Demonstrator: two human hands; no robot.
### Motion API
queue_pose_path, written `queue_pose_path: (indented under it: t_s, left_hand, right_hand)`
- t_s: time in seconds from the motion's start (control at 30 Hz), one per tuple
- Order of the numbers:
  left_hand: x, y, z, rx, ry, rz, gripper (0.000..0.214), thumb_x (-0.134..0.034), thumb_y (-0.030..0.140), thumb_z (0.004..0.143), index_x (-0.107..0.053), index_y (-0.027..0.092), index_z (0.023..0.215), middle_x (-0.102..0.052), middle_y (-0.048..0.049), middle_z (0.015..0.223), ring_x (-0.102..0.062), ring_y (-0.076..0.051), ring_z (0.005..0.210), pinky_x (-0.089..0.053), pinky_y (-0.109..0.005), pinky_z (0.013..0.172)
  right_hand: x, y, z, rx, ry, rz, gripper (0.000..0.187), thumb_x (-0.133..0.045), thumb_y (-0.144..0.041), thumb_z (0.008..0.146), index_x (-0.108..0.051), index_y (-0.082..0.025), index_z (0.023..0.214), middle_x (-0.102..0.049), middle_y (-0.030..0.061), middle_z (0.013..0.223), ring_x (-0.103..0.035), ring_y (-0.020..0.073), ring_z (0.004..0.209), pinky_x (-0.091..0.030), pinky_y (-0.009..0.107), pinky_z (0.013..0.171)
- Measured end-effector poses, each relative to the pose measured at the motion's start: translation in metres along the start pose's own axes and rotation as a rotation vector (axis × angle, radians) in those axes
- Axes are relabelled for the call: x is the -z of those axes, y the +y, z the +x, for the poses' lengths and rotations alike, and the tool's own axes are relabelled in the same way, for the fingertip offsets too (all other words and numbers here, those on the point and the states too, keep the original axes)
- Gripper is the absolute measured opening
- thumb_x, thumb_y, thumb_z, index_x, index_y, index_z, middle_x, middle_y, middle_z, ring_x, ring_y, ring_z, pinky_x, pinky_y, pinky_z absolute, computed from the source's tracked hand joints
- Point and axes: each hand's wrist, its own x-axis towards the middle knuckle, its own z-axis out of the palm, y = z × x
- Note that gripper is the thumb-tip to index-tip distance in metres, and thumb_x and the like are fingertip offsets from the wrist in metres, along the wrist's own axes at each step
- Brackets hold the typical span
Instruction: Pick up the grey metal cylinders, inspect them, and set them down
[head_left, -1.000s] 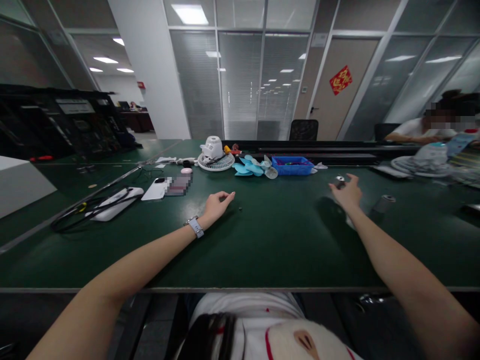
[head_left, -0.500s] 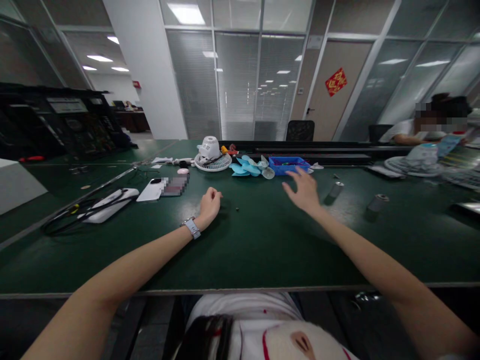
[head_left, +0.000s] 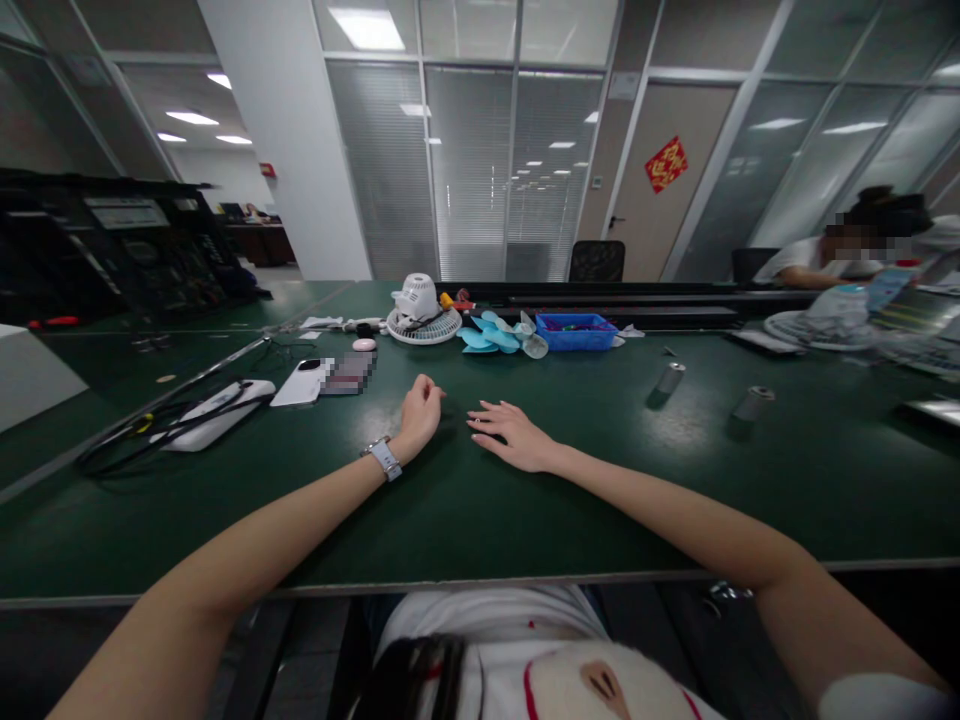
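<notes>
My left hand is closed above the green table, a watch on its wrist. Whatever its curled fingers hold, if anything, is hidden. To its right, my right hand reaches in palm down with its fingers stretched and apart. It lies flat on or just over the tabletop, and nothing is seen gripped in it. Beyond the hands are light blue fan blades, a white fan head resting in its grille, and a blue tray with small parts inside.
Two metal cylinders stand on the right. Left are a white phone, a pink oval object and a white power bank-like block with black cable. A co-worker sits far right near another fan.
My right hand has moved left and nearer, from in front of the blue tray to beside my left hand. A tiny dark piece seen there earlier is now covered. My left hand stays put.
</notes>
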Motion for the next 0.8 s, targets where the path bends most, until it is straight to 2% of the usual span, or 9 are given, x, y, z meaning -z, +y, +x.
queue_pose_path:
  t_s: [0.1, 0.2, 0.3, 0.37, 0.43, 0.5, 0.57, 0.67, 0.8]
  left_hand:
    - [-0.001, -0.003, 0.001, -0.008, -0.006, 0.028, 0.012, -0.046, 0.025, 0.082, -0.041, 0.024, 0.071, -0.053, 0.0019, 0.070, -0.055, -0.017, 0.071, -0.039, -0.030, 0.066]
    - [-0.001, -0.005, 0.001, 0.004, -0.013, 0.051, 0.013, -0.047, 0.028, 0.083, -0.042, 0.024, 0.072, -0.055, 0.0017, 0.072, -0.055, -0.017, 0.072, -0.038, -0.029, 0.066]
    - [-0.002, -0.006, 0.002, 0.001, -0.013, 0.067, 0.014, -0.048, 0.029, 0.084, -0.042, 0.023, 0.072, -0.055, 0.0018, 0.072, -0.055, -0.017, 0.072, -0.037, -0.029, 0.066]
    - [-0.003, -0.006, 0.003, -0.003, -0.015, 0.076, 0.014, -0.049, 0.030, 0.084, -0.043, 0.023, 0.073, -0.054, 0.0021, 0.071, -0.054, -0.016, 0.071, -0.036, -0.028, 0.065]
    - [-0.003, -0.006, 0.003, -0.001, -0.018, 0.087, 0.015, -0.050, 0.030, 0.084, -0.044, 0.022, 0.073, -0.053, 0.0028, 0.070, -0.052, -0.016, 0.069, -0.035, -0.028, 0.064]
    - [-0.003, -0.006, 0.002, 0.004, -0.021, 0.090, 0.015, -0.051, 0.031, 0.083, -0.044, 0.022, 0.073, -0.051, 0.0033, 0.069, -0.050, -0.015, 0.067, -0.034, -0.027, 0.063]
    - [-0.003, -0.006, 0.002, 0.004, -0.024, 0.078, 0.015, -0.051, 0.031, 0.083, -0.045, 0.022, 0.073, -0.050, 0.0036, 0.068, -0.049, -0.015, 0.067, -0.033, -0.027, 0.063]
    - [-0.003, -0.004, 0.001, 0.002, -0.029, 0.062, 0.015, -0.051, 0.031, 0.083, -0.044, 0.022, 0.073, -0.050, 0.0037, 0.068, -0.048, -0.014, 0.067, -0.033, -0.027, 0.063]
    - [-0.002, -0.001, 0.000, 0.005, -0.031, 0.069, 0.015, -0.051, 0.030, 0.083, -0.044, 0.022, 0.072, -0.050, 0.0038, 0.068, -0.048, -0.014, 0.066, -0.033, -0.027, 0.063]
  right_hand:
    - [0.000, 0.013, -0.004, 0.003, 0.154, -0.004, 0.030, -0.051, -0.032, 0.096, -0.069, -0.027, 0.120, -0.065, 0.0031, 0.128, -0.053, 0.0214, 0.128, -0.034, 0.049, 0.113]
    - [0.017, 0.038, -0.015, -0.069, 0.321, -0.026, 0.026, -0.055, -0.024, 0.092, -0.073, -0.031, 0.110, -0.072, -0.0020, 0.112, -0.065, 0.0200, 0.111, -0.045, 0.044, 0.104]
    - [0.059, 0.076, -0.035, -0.234, 0.537, -0.202, 0.026, -0.057, -0.026, 0.091, -0.075, -0.029, 0.109, -0.073, 0.0005, 0.109, -0.067, 0.0222, 0.106, -0.049, 0.039, 0.095]
    - [0.095, 0.105, -0.056, -0.442, 0.672, -0.379, 0.028, -0.057, -0.029, 0.091, -0.075, -0.025, 0.111, -0.073, 0.0060, 0.110, -0.066, 0.0255, 0.103, -0.048, 0.038, 0.090]
    - [0.128, 0.134, -0.082, -0.709, 0.747, -0.520, 0.031, -0.057, -0.031, 0.091, -0.074, -0.022, 0.116, -0.073, 0.0121, 0.109, -0.066, 0.0284, 0.098, -0.046, 0.037, 0.083]
    - [0.153, 0.159, -0.109, -0.937, 0.760, -0.596, 0.034, -0.057, -0.033, 0.092, -0.072, -0.020, 0.120, -0.072, 0.0178, 0.105, -0.065, 0.0289, 0.092, -0.042, 0.036, 0.076]
    - [0.167, 0.176, -0.133, -1.083, 0.740, -0.632, 0.036, -0.057, -0.035, 0.093, -0.071, -0.019, 0.122, -0.071, 0.0211, 0.104, -0.064, 0.0283, 0.089, -0.037, 0.036, 0.071]
    - [0.171, 0.190, -0.152, -1.197, 0.691, -0.616, 0.036, -0.059, -0.039, 0.092, -0.072, -0.022, 0.121, -0.071, 0.0207, 0.106, -0.062, 0.0269, 0.088, -0.032, 0.036, 0.069]
    - [0.167, 0.193, -0.152, -1.250, 0.625, -0.529, 0.034, -0.061, -0.041, 0.091, -0.073, -0.025, 0.118, -0.070, 0.0172, 0.112, -0.060, 0.0242, 0.088, -0.032, 0.034, 0.069]
